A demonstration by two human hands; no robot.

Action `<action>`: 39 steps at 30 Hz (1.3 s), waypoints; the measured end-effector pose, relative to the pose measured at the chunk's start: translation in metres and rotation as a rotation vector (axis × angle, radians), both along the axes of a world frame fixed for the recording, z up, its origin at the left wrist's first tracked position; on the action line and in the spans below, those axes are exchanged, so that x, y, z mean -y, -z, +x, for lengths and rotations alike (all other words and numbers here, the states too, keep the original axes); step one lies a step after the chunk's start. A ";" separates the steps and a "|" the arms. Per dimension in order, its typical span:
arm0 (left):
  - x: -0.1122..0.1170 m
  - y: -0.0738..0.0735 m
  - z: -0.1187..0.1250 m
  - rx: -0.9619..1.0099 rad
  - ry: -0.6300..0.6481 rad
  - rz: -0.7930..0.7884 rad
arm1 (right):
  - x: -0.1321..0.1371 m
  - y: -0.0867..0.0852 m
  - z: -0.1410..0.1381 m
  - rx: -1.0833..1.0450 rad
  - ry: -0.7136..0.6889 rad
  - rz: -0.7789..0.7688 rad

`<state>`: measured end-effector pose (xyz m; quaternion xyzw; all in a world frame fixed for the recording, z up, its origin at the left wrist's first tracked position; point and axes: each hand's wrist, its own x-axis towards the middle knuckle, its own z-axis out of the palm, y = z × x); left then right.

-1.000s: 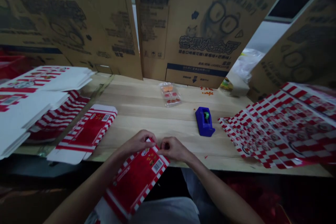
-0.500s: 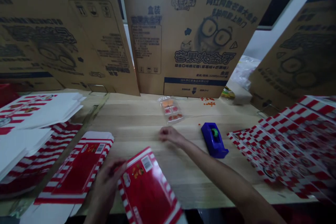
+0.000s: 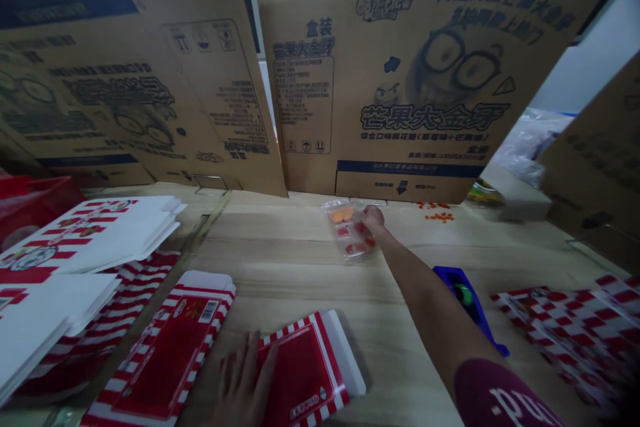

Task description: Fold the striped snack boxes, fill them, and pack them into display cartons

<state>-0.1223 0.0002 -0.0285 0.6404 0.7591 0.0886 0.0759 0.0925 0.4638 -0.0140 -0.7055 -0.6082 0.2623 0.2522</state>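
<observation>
My left hand lies with fingers spread on the left part of a red carton with striped edges and a raised white flap. My right hand reaches to the back of the table, its fingers closed at the right edge of a clear plastic packet. Orange and red pieces show through the packet, which rests on the tabletop. Beside my left hand lies another red striped carton, flat with its white flap toward the back.
A blue tape dispenser stands right of my right forearm. Stacked white-and-red card sheets lie at left, near a red bin. Checkered printed sheets are at right. Cardboard panels wall the back; small orange bits lie before them.
My right hand has moved forward to the packet. The carton by my left hand has been turned and now lies on the table, with that hand flat on it. The view has shifted.
</observation>
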 end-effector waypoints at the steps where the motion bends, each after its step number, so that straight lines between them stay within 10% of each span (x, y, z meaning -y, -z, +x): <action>1: -0.012 -0.002 0.007 -0.066 0.051 -0.055 | 0.002 0.003 0.002 0.006 -0.020 0.008; 9: -0.039 -0.029 0.033 -0.041 0.185 -0.324 | 0.045 0.014 0.032 -0.033 -0.119 -0.017; 18: -0.030 -0.042 0.043 -0.039 0.158 -0.310 | 0.068 -0.003 0.035 -0.262 -0.214 0.062; 29: -0.028 -0.021 0.040 -0.035 0.164 -0.140 | 0.078 -0.009 0.060 -0.258 -0.399 0.195; 39: -0.026 -0.042 0.041 -0.060 0.059 -0.019 | 0.160 -0.028 0.073 -0.209 -0.810 0.125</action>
